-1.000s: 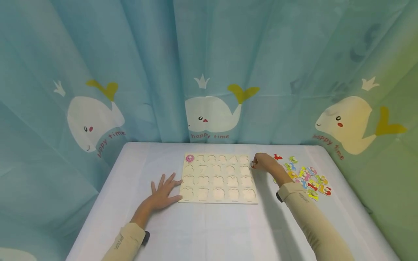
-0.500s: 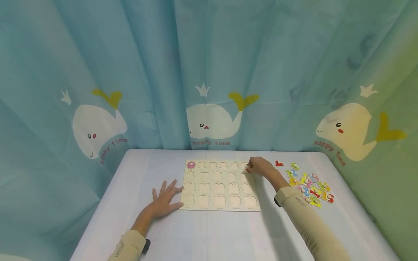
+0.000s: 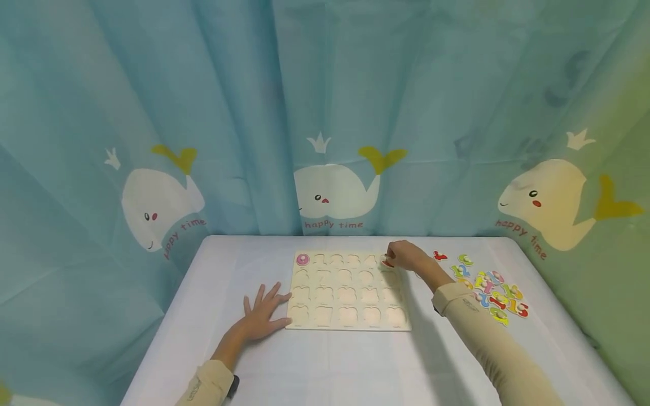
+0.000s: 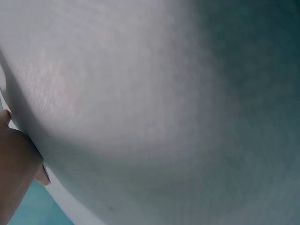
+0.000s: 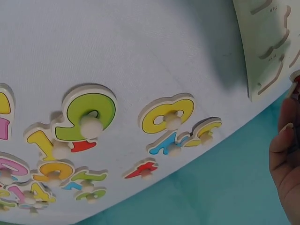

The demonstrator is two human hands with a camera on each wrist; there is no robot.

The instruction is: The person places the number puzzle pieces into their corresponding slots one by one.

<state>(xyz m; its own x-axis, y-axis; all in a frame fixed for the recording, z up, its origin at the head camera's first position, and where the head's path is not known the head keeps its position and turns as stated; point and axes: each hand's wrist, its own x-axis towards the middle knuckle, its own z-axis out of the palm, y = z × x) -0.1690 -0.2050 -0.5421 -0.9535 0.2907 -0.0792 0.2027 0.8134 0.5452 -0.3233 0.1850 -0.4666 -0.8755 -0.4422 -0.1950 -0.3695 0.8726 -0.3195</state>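
Note:
My left hand (image 3: 261,317) lies spread on the table, thumb and a fingertip against the left edge of a pale wooden number puzzle board (image 3: 355,326). In the left wrist view only part of that hand (image 4: 18,157) shows at the edge. With my right hand (image 3: 406,255) I pinch a red puzzle piece (image 3: 388,263) at the board's top right recess. Whether it sits fully in the recess I cannot tell; fingers hide part of it. In the right wrist view a sliver of the red piece (image 5: 296,80) shows above the fingers. A round pink piece (image 3: 302,259) fills the top left recess.
Several coloured number pieces with knobs lie loosely heaped right of the board, among them a green one (image 5: 105,112) and a yellow one (image 5: 159,115). A red 4 (image 3: 439,256) lies apart near the right forearm. A blue curtain (image 3: 254,113) hangs behind the white table (image 3: 325,366).
My right hand has moved left with the red piece, from beside the board to over its top right recess. My left hand stays at the board's left edge. The head view has shifted slightly.

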